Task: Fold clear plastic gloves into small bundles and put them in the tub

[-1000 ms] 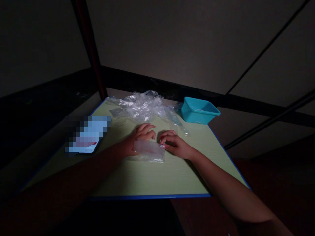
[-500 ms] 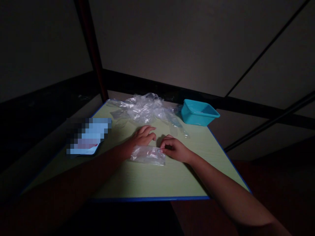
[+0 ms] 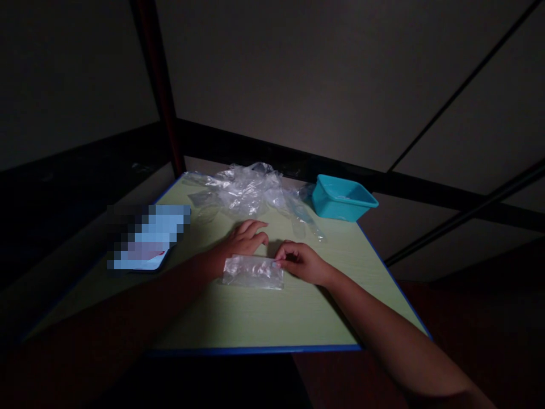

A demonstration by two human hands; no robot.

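A small clear plastic bag [image 3: 254,273] lies flat on the pale green table, its long side running left to right. My right hand [image 3: 300,261] pinches the bag's upper right corner between thumb and forefinger. Just beyond the bag's far edge, my left hand [image 3: 246,238] rests with fingers apart and a little curved, holding nothing; its wrist is beside the bag's upper left corner. Farther back spreads a loose heap of clear plastic bags [image 3: 251,190], crumpled and overlapping.
A turquoise plastic basket [image 3: 340,207] stands at the table's back right corner. On the left lies a phone-like device with a lit screen [image 3: 155,236], partly blurred out. The table [image 3: 255,324] has a blue edge, and walls rise behind it.
The small bag lies flatter and straighter, with its upper left corner now showing clear of my left wrist. Both hands keep nearly the same pose; the whole view has shifted slightly.
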